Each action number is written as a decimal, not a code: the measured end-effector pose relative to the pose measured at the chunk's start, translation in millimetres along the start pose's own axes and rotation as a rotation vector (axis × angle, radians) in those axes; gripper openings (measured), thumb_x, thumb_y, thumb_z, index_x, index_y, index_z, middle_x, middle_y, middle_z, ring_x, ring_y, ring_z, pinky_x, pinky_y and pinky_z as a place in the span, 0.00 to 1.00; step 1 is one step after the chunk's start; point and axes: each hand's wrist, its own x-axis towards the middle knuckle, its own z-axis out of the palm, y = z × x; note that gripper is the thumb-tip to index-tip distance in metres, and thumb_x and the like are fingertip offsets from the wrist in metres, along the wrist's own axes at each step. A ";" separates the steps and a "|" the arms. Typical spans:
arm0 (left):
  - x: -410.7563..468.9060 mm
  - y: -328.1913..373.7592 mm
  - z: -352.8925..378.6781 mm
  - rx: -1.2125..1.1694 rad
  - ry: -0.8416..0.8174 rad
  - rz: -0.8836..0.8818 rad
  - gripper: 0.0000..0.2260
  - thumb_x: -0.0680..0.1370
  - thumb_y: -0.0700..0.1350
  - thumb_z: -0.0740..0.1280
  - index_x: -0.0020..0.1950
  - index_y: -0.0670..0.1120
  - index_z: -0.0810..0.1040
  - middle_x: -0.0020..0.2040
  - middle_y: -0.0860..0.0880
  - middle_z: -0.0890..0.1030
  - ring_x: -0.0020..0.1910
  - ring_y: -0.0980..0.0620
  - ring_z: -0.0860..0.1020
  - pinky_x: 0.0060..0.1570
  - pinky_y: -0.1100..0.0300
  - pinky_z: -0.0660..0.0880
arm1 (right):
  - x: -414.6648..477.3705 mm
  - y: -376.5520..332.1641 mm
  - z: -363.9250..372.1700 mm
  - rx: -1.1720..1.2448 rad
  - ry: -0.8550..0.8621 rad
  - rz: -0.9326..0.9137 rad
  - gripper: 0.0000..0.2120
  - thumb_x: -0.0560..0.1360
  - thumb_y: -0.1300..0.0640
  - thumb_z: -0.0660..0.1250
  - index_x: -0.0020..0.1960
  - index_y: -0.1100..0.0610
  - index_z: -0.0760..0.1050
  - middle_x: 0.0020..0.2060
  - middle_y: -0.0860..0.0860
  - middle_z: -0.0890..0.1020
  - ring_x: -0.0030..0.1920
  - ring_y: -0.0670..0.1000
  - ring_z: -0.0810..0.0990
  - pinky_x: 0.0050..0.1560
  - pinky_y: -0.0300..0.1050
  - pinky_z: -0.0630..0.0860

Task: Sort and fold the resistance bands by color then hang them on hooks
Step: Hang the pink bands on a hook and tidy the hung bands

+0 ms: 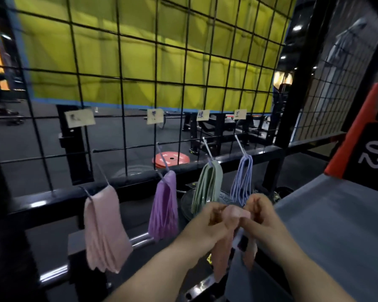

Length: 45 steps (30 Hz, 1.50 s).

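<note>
Head view: the left hand (207, 223) and right hand (258, 214) both pinch a pink band (236, 213) between them at its top fold, fingers curled round it. Its tails hang below the hands. To fold well, I would even up the edges before doubling it. The matching pink bundle (105, 227) hangs on a hook (86, 192) well left of the left hand, past the purple bundle (164, 205).
</note>
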 end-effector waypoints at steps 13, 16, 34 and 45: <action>-53.0 18.6 -56.1 0.077 0.270 0.161 0.11 0.70 0.50 0.73 0.35 0.51 0.71 0.32 0.54 0.68 0.33 0.55 0.68 0.38 0.62 0.67 | 10.9 -55.7 58.8 0.085 -0.114 -0.125 0.15 0.59 0.48 0.72 0.34 0.52 0.67 0.31 0.50 0.70 0.34 0.49 0.69 0.36 0.45 0.67; -68.3 27.5 -66.3 0.101 0.327 0.210 0.12 0.67 0.56 0.70 0.38 0.50 0.72 0.32 0.54 0.70 0.33 0.56 0.69 0.38 0.59 0.68 | 12.9 -70.5 70.8 0.075 -0.167 -0.163 0.16 0.59 0.46 0.73 0.33 0.51 0.67 0.31 0.48 0.71 0.34 0.48 0.70 0.37 0.42 0.68; -141.4 52.6 -142.5 0.234 0.918 0.400 0.06 0.79 0.50 0.63 0.45 0.50 0.75 0.39 0.48 0.79 0.37 0.49 0.77 0.38 0.51 0.73 | 30.1 -135.4 161.2 0.160 -0.511 -0.230 0.15 0.65 0.58 0.77 0.50 0.52 0.80 0.46 0.50 0.84 0.47 0.48 0.82 0.50 0.43 0.79; -125.8 26.2 -162.3 0.430 1.097 0.335 0.05 0.78 0.47 0.63 0.43 0.57 0.74 0.38 0.54 0.79 0.35 0.58 0.78 0.33 0.59 0.72 | 45.7 -135.7 201.9 -0.014 -0.295 -0.220 0.06 0.69 0.48 0.74 0.42 0.49 0.82 0.41 0.51 0.84 0.43 0.52 0.83 0.49 0.49 0.79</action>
